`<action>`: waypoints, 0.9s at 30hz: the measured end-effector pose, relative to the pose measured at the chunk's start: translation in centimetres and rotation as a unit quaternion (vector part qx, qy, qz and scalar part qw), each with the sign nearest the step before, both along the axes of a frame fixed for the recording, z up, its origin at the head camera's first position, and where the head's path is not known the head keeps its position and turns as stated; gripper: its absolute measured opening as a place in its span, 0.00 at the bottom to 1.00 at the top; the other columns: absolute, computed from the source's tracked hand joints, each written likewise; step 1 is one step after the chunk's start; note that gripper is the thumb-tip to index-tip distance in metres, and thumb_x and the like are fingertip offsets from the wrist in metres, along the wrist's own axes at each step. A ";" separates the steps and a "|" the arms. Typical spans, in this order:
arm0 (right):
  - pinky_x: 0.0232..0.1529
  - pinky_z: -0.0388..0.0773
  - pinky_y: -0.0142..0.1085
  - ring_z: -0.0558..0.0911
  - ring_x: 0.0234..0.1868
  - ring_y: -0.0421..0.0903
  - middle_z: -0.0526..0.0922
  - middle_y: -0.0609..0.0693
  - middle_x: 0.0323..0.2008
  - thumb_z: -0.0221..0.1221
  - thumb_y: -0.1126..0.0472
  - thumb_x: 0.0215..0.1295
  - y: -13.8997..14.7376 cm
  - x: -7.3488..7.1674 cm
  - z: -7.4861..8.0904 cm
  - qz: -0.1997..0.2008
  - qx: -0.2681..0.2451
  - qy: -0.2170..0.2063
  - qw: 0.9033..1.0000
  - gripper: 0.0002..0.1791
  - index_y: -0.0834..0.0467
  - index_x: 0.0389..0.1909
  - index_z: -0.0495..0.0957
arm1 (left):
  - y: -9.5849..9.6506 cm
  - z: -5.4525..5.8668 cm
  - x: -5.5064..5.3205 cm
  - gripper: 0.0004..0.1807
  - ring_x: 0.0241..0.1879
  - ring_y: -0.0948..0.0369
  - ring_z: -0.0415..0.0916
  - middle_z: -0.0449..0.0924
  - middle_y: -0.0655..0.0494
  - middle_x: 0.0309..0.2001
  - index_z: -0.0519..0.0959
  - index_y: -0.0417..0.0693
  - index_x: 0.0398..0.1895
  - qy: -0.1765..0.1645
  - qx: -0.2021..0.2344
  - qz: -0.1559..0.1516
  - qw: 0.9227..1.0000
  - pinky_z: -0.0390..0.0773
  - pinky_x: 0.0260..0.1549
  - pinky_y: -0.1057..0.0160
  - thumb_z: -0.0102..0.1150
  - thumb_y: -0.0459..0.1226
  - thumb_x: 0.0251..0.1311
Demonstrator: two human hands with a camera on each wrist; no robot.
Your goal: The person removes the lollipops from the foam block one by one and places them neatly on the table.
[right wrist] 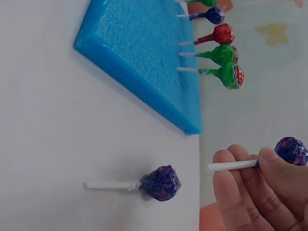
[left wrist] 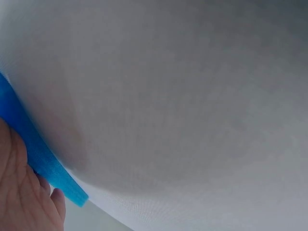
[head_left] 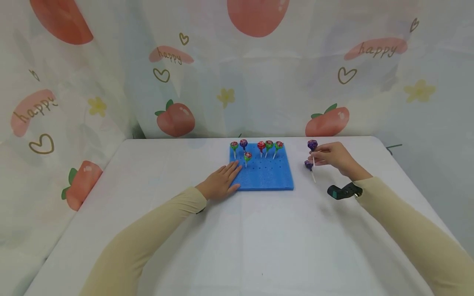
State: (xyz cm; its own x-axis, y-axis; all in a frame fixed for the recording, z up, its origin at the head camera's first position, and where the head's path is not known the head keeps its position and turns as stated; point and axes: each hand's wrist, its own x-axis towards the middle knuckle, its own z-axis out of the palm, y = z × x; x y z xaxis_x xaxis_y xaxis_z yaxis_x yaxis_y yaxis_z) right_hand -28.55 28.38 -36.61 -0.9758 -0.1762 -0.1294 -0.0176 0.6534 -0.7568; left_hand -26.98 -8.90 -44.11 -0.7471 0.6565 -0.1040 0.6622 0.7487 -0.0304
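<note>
My right hand (head_left: 335,156) pinches a purple-wrapped lollipop (right wrist: 291,150) just below its head, the white stick pointing down in the head view. Below that hand, a second purple lollipop (right wrist: 162,184) lies on the table. My left hand (head_left: 220,181) rests with straight fingers on the left edge of a blue foam board (head_left: 263,179). Several lollipops stand upright in the board: a purple one (head_left: 243,143), a red one (head_left: 261,145) and green ones, among them one nearer the front (head_left: 247,156). In the left wrist view, the left palm (left wrist: 24,187) lies against the board's side.
A white cloth covers the table (head_left: 240,246). Behind it hangs a curtain (head_left: 259,82) printed with peaches, hearts and flowers. A black wrist device (head_left: 344,191) sticks out from the right sleeve. Small holes run in rows over the board's top.
</note>
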 end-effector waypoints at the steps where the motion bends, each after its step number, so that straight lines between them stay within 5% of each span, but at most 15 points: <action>1: 0.44 0.82 0.36 0.86 0.40 0.46 0.83 0.65 0.46 0.53 0.59 0.69 0.4 0.1 -0.1 -0.005 0.004 -0.002 1.000 0.21 0.73 0.53 0.72 | 0.0 0.0 0.0 0.37 0.75 0.52 0.40 0.40 0.45 0.76 0.44 0.41 0.74 -0.001 -0.001 0.000 1.000 0.50 0.72 0.54 0.32 0.55 0.71; 5: 0.42 0.82 0.33 0.86 0.40 0.48 0.85 0.62 0.43 0.54 0.60 0.68 1.7 0.2 -0.5 -0.023 0.014 -0.009 1.000 0.20 0.73 0.52 0.72 | 0.1 0.0 0.0 0.37 0.75 0.52 0.39 0.39 0.45 0.76 0.44 0.42 0.74 -0.004 -0.006 0.003 1.000 0.49 0.72 0.54 0.31 0.55 0.71; 12: 0.38 0.81 0.27 0.83 0.32 0.34 0.87 0.57 0.38 0.57 0.59 0.65 3.4 0.3 -1.2 -0.053 0.020 -0.030 0.998 0.23 0.73 0.53 0.71 | 0.1 -0.1 -0.1 0.37 0.76 0.53 0.37 0.37 0.47 0.76 0.42 0.43 0.75 -0.004 -0.013 0.008 1.000 0.48 0.72 0.54 0.30 0.55 0.71; 27: 0.33 0.78 0.21 0.79 0.29 0.32 0.85 0.52 0.36 0.56 0.59 0.66 4.6 0.7 -3.4 -0.074 0.022 -0.057 0.995 0.23 0.73 0.54 0.71 | -0.1 -0.2 -0.2 0.37 0.75 0.51 0.40 0.40 0.44 0.76 0.44 0.41 0.74 0.003 0.004 -0.004 1.000 0.50 0.72 0.53 0.32 0.55 0.71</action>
State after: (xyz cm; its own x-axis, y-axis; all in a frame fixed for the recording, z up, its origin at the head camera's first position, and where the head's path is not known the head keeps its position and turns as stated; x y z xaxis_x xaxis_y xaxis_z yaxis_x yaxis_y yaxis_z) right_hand -27.84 33.00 -40.03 -0.9693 -0.0229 -0.2449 0.1657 0.6750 -0.7190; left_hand -27.15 -9.03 -44.35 -0.7422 0.6634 -0.0949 0.6681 0.7435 -0.0279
